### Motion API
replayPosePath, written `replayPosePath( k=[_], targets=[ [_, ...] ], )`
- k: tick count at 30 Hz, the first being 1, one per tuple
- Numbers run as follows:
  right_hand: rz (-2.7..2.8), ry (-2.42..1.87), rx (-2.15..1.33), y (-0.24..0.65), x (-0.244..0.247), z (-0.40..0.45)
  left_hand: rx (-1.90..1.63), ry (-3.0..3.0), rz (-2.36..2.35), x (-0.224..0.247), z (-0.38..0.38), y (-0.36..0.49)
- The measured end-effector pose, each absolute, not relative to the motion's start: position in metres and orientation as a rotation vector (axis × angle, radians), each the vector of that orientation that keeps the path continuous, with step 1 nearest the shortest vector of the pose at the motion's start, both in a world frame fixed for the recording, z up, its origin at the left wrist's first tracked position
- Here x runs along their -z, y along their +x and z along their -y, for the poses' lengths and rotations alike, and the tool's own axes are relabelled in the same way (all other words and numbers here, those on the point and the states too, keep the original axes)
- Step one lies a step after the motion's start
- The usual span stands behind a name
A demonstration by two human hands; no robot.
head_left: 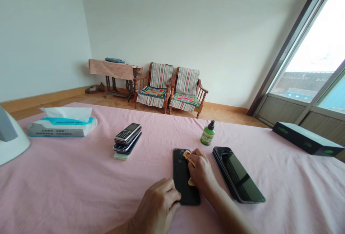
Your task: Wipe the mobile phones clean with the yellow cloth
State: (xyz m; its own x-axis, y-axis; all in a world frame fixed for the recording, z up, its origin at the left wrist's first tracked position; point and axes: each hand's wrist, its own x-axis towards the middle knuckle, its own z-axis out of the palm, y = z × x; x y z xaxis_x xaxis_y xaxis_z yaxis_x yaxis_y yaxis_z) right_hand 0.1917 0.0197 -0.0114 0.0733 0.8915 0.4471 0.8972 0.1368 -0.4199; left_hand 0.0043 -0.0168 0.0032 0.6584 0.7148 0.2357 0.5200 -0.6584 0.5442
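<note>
I have one phone point(179, 182) lying on the cloth point(67, 191). My left hand point(161, 200) is at its near left corner. My right hand point(201, 171) is on top, with a rag point(191, 182) under it. Right of that is a pile of phones point(239, 176); behind, between the two, is a bottle point(207, 135). To the left I see more stacked phones point(127, 138), then a tissue pack point(59, 128). A box point(307, 140) is far right. Past the cloth are two chairs point(187, 99), side by side.
</note>
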Motion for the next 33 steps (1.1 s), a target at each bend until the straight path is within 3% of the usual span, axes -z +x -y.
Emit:
replayPosePath(
  k=[16, 23, 33],
  targets=[
    [1.854, -1.695, -0.029, 0.186, 0.012, -0.032, -0.586, 2.443, -0.986, -0.004, 0.018, 0.005],
    [1.935, -1.58, -0.137, 0.168, 0.007, 0.002, -0.622, 2.351, -0.952, -0.003, 0.015, 0.003],
    [1.844, -1.728, -0.081, 0.175, 0.009, 0.002, -0.673, 2.239, -1.028, 0.001, 0.012, 0.002]
  ],
)
